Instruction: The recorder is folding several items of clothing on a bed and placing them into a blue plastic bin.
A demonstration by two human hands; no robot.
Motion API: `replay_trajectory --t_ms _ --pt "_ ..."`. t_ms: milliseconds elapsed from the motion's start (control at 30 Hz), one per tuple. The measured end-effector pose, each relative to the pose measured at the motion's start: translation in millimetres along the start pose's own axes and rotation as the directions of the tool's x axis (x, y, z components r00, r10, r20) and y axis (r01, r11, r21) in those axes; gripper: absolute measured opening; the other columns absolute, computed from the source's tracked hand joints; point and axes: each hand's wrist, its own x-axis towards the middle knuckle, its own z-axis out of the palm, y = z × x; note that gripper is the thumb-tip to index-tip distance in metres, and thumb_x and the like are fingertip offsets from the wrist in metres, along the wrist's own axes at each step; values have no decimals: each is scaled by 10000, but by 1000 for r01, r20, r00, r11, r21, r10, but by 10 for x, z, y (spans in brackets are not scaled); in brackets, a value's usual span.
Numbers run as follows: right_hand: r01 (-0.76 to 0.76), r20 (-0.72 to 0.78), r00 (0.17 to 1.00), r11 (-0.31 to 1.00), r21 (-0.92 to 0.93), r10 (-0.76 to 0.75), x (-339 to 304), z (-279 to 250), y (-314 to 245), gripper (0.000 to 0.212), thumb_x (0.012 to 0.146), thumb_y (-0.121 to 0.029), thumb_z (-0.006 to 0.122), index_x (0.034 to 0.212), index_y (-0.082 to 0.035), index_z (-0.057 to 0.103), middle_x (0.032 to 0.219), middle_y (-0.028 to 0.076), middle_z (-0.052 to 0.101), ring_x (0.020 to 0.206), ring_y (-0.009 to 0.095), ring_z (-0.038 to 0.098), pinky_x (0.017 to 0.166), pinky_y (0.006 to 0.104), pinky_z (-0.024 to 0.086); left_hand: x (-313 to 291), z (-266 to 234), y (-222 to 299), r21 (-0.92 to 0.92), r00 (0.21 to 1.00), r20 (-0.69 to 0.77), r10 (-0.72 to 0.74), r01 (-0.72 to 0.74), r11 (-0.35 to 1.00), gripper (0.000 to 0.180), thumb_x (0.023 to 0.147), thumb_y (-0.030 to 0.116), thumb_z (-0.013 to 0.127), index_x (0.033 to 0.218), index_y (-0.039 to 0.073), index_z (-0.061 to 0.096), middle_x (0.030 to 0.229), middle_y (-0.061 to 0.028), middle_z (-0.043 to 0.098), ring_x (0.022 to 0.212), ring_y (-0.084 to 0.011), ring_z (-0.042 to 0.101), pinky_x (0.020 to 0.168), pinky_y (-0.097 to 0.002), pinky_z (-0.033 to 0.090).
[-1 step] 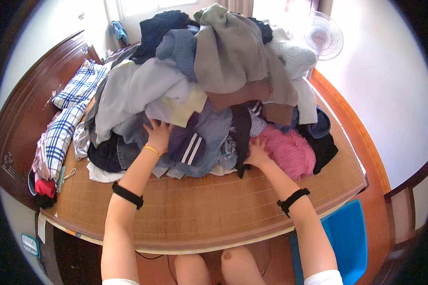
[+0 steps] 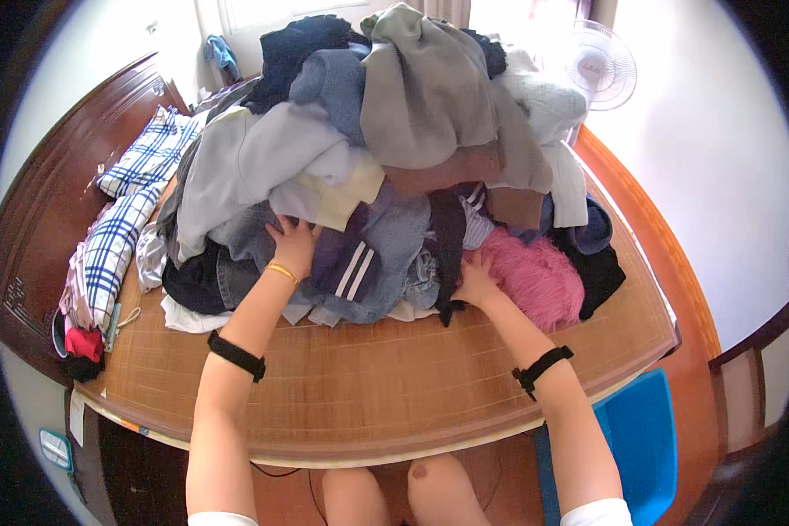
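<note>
A tall heap of clothes stands on the woven mat in front of me. My left hand presses on its near side, fingers spread over blue denim, beside a navy garment with white stripes. A pale grey and yellow sweatshirt drapes just above it. My right hand rests against the heap with fingers spread, between a black garment and a fluffy pink one. Some of its fingertips are partly hidden by the clothes. An olive-grey garment lies on top.
Plaid bedding lies along the wooden headboard on the left, with a small red cloth nearby. A blue plastic tub stands on the floor at the lower right. Behind the heap, to the right, is a white fan.
The whole view has shifted very slightly. Both hands keep their places on the heap.
</note>
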Motion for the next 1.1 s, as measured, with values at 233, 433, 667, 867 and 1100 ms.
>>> replay_trajectory --t_ms 233,433,667,867,1100 --pt "-24 1 1000 999 -25 24 174 14 -52 1184 484 -377 888 1479 -224 265 1524 267 64 1353 586 10 930 788 271 178 115 -75 36 998 -60 -6 8 999 1187 518 141 866 1497 247 203 1530 -151 167 1341 -592 138 978 -757 263" --pt "-100 34 994 994 -36 101 277 -57 -83 1204 482 -391 897 1488 -249 251 1553 210 38 1386 533 20 926 786 280 389 0 -73 17 996 88 -1 -1 1000 1150 542 80 835 1497 227 211 1542 -146 152 1350 -583 128 991 -744 268" --pt "-98 20 995 994 -37 99 499 -80 -101 1187 482 -393 899 1478 -268 266 1554 204 25 1392 518 34 931 785 283 662 267 -120 73 987 -149 -58 69 995 823 787 87 635 1492 256 244 1523 -120 223 1332 -592 171 974 -741 296" --pt "-41 37 998 999 -20 42 624 -133 -89 1172 497 -376 896 1479 -266 265 1553 205 30 1394 515 45 944 772 284 769 319 -126 100 988 -144 -63 78 992 646 888 115 483 1476 295 286 1506 -120 253 1320 -600 188 972 -740 298" --pt "55 -62 996 998 -26 -56 722 95 -137 1121 527 -347 883 1468 -235 284 1561 177 50 1398 509 42 933 756 316 636 413 -172 10 930 -361 -75 84 996 691 835 154 584 1461 261 314 1516 -130 246 1327 -570 222 967 -730 314"
